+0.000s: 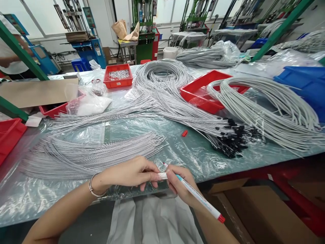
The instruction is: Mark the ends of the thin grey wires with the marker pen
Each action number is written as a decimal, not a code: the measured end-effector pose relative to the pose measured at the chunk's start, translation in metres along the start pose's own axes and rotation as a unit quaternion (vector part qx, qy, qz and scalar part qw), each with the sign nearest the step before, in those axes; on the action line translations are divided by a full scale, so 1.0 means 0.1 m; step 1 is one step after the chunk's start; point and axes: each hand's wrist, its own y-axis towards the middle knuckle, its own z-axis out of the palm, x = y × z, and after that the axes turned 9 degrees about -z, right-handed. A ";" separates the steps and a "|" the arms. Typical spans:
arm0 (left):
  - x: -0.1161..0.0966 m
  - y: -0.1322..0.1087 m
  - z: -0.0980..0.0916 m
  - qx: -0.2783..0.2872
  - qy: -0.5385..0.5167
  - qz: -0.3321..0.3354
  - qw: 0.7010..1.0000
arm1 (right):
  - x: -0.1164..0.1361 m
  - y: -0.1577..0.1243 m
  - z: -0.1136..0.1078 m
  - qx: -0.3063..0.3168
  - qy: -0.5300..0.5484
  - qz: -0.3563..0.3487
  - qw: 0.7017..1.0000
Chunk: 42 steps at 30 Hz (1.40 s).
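Wire ends [163,176] sit pinched flat in my left hand [132,173] just off the desk [193,154] edge, seemingly so the marker pen [199,198] gripped in my right hand [181,184] can reach them evenly.

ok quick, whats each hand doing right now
Left hand: closed, pinching a small bundle of wire ends.
Right hand: closed around a marker pen, its tip by the bundle.
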 end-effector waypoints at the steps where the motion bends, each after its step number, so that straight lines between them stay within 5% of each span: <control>1: 0.00 0.00 -0.01 0.002 0.010 0.001 1.000 | -0.01 0.00 0.00 0.003 -0.009 -0.001 1.000; 8: -0.07 -0.02 0.05 -0.070 0.130 0.039 0.988 | -0.03 0.02 -0.01 -0.010 -0.071 -0.028 0.997; 13: -0.08 0.00 0.08 -0.080 0.085 0.000 0.993 | -0.07 0.04 -0.01 -0.047 -0.084 -0.045 0.994; 18: -0.11 -0.01 0.01 -0.088 0.018 -0.021 0.996 | -0.17 0.02 -0.02 -0.163 -0.148 -0.150 0.964; 24: -0.16 -0.02 -0.06 -0.090 -0.003 -0.014 0.996 | -0.23 0.02 0.10 -0.166 -0.218 -0.263 0.925; 32: -0.16 0.02 -0.02 -0.100 -0.011 -0.007 0.995 | -0.19 0.03 0.10 -0.189 -0.267 -0.293 0.899; 42: -0.15 0.07 -0.01 -0.091 -0.028 0.010 0.995 | -0.07 0.03 0.03 -0.176 -0.227 -0.250 0.925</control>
